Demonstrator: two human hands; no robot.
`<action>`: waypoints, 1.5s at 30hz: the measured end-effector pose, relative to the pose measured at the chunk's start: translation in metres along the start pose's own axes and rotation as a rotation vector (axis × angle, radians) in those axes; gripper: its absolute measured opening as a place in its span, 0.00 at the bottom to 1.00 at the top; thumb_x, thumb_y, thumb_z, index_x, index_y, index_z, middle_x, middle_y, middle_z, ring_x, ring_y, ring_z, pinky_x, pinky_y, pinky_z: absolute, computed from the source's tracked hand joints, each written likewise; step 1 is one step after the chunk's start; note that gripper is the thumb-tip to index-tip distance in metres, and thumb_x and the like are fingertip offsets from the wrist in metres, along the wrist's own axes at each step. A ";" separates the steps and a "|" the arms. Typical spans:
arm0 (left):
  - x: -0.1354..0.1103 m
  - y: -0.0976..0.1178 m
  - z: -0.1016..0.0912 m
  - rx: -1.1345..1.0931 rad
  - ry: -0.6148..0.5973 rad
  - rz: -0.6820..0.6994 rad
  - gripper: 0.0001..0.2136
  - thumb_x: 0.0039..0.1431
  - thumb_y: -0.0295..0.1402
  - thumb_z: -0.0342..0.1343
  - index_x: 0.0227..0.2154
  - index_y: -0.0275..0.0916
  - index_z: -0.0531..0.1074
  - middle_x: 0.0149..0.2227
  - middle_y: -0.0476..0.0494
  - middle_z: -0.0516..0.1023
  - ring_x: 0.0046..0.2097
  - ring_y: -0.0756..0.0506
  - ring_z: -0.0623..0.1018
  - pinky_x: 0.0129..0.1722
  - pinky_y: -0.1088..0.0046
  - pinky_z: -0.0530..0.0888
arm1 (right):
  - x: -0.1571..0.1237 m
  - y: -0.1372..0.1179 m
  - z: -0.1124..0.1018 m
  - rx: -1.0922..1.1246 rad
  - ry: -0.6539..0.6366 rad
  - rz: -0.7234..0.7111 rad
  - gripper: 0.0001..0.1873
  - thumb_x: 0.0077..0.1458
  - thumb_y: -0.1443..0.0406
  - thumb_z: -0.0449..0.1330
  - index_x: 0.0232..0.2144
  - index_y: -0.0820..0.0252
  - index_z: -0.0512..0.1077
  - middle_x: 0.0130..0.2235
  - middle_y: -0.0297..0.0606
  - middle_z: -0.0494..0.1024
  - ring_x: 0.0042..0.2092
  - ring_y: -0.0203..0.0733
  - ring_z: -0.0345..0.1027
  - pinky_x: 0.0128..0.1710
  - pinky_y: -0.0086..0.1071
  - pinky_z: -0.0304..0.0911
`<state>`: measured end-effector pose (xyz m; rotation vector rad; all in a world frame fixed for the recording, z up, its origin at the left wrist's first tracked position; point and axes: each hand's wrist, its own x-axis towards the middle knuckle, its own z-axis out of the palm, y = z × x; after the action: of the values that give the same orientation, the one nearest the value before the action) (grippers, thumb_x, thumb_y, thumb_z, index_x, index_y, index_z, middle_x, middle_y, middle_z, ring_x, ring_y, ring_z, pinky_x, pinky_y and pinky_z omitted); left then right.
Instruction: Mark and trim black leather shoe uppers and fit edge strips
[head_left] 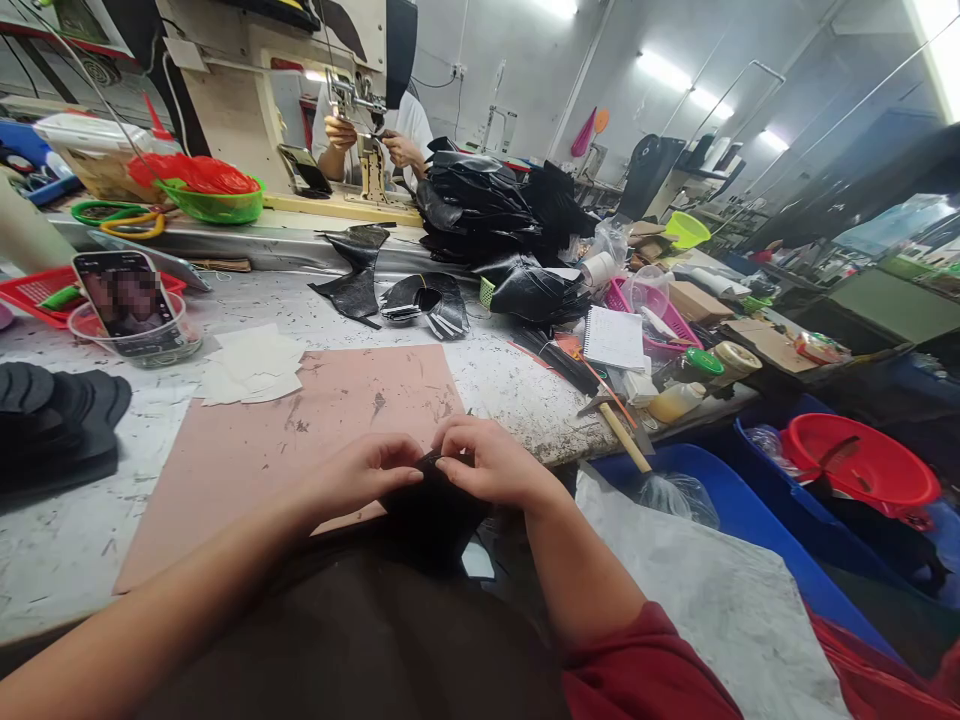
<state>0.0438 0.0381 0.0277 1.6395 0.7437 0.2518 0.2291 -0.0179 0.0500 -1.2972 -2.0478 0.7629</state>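
Both of my hands pinch a small black piece of material at the near edge of a pink work mat. My left hand holds its left side with fingers curled. Closed fingertips of my right hand press on its top edge. The lower part of the black piece hangs over the table edge toward my lap.
White paper pieces lie at the mat's far corner, black cut parts at left. A phone leans in a clear tub. Black leather pieces pile beyond; another person's hands work at a machine. A hammer, notebook, bottles and a red basin are at right.
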 end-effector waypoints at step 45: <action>0.006 0.000 0.001 0.219 0.190 -0.075 0.14 0.44 0.42 0.53 0.28 0.36 0.71 0.17 0.55 0.61 0.21 0.52 0.62 0.19 0.78 0.58 | -0.009 -0.003 0.014 -0.268 0.192 0.067 0.04 0.48 0.67 0.57 0.24 0.61 0.68 0.46 0.42 0.62 0.34 0.36 0.64 0.38 0.35 0.62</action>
<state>0.0489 0.0413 0.0259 1.8063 1.0041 0.2833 0.2207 -0.0289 0.0414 -1.5287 -2.0078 0.3827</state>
